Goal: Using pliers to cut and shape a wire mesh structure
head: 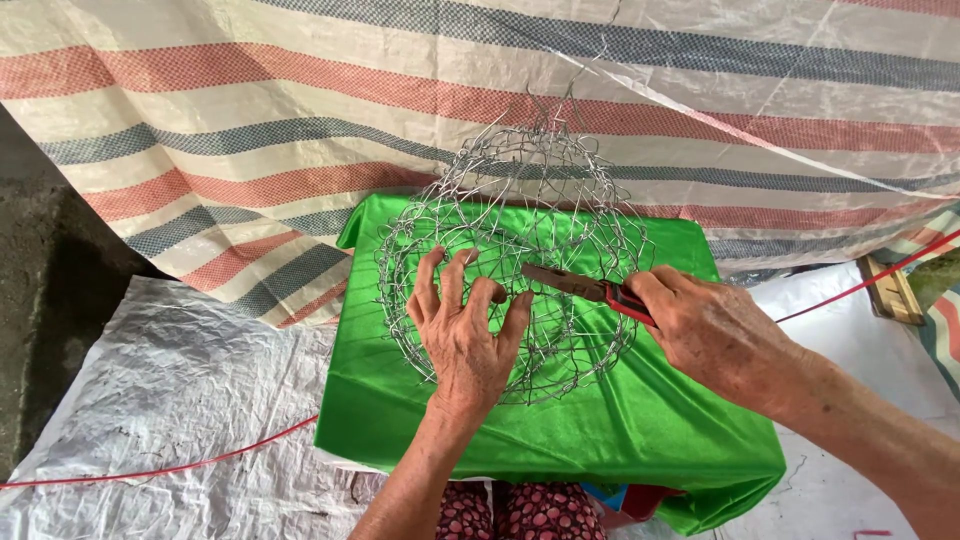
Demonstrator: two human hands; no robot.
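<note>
1. A desk [640, 440] draped in green cloth is seen at centre; its near and left edges are bare, and crinkled white sheeting [170, 400] is spread around it.
2. A striped tarpaulin [250, 120] in red, blue and cream is hung behind, and a red cord [200, 462] is laid across the sheeting.
3. A round wire mesh frame [520, 200] is stood on the cloth.
4. The left hand [465, 335] is pressed on the mesh's near rim, fingers spread apart.
5. Red-handled pliers [585, 288] are clamped in the right hand [715, 335], their tip pushed into the mesh.
</note>
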